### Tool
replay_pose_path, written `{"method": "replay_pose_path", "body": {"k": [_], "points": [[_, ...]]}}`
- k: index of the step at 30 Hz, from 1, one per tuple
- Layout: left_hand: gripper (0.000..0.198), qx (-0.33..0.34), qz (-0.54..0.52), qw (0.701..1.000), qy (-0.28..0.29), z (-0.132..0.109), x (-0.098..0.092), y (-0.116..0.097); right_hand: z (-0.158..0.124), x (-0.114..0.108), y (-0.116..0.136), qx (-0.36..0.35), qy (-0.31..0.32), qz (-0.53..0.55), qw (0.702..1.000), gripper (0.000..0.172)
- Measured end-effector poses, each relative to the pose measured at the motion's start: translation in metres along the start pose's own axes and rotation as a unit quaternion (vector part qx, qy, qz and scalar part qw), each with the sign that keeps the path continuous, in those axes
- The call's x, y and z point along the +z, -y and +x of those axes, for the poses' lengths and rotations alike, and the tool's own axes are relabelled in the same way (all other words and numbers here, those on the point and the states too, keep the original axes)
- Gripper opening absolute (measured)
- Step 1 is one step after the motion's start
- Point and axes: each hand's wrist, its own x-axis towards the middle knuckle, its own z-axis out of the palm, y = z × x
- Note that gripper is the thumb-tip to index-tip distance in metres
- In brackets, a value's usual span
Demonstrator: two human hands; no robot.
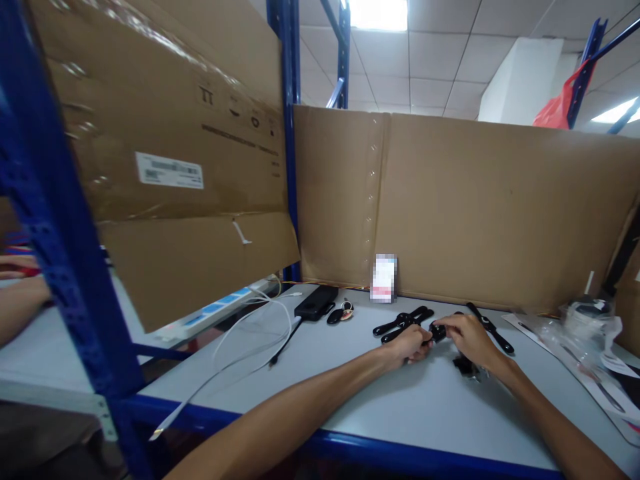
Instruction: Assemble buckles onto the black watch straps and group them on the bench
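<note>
Both hands meet over the white table around a small black object (437, 331). My left hand (411, 345) has its fingers closed on it from the left. From the right, my right hand (469, 337) pinches the same object. Just behind my left hand lie black strap-like pieces (405, 321), some of them crossed. Another long black piece (490, 327) rests to the right of my right hand. Below my right hand is a dark item with clear plastic (467, 367), partly covered by the wrist.
A phone (383, 279) leans against the cardboard wall (500, 213). Left of it are a black power bank (317, 302), keys (341, 313), white cables (290, 320) and a power strip (215, 311). Plastic bags (585, 333) lie right. Another person's arm (25, 303) shows far left.
</note>
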Motion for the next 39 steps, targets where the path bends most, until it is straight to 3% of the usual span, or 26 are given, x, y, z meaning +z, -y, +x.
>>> {"method": "replay_pose_path", "body": {"k": [6,13,19,25,32,39], "points": [[0.029,0.009,-0.004,1.0,0.003,0.002,0.0,0.002,0.0,0.003,0.002,0.016,-0.028,0.0,0.999,0.037],[0.028,0.008,-0.005,1.0,0.009,0.004,-0.001,0.005,-0.002,0.002,0.004,0.068,-0.006,-0.071,0.995,0.029],[0.028,0.004,-0.007,1.0,0.002,0.006,-0.002,0.006,-0.001,0.006,0.006,0.008,0.013,0.015,1.0,0.036],[0.029,0.003,-0.012,1.0,0.009,0.008,-0.003,0.008,0.0,0.007,-0.007,0.063,-0.009,-0.052,0.997,0.035],[0.027,0.011,-0.019,1.0,0.007,0.007,-0.002,0.008,-0.001,0.008,0.002,-0.002,-0.011,0.044,0.999,0.04],[0.026,0.008,-0.007,1.0,0.001,0.007,-0.002,0.008,-0.002,0.01,-0.004,0.041,-0.02,-0.013,0.999,0.039]]}}
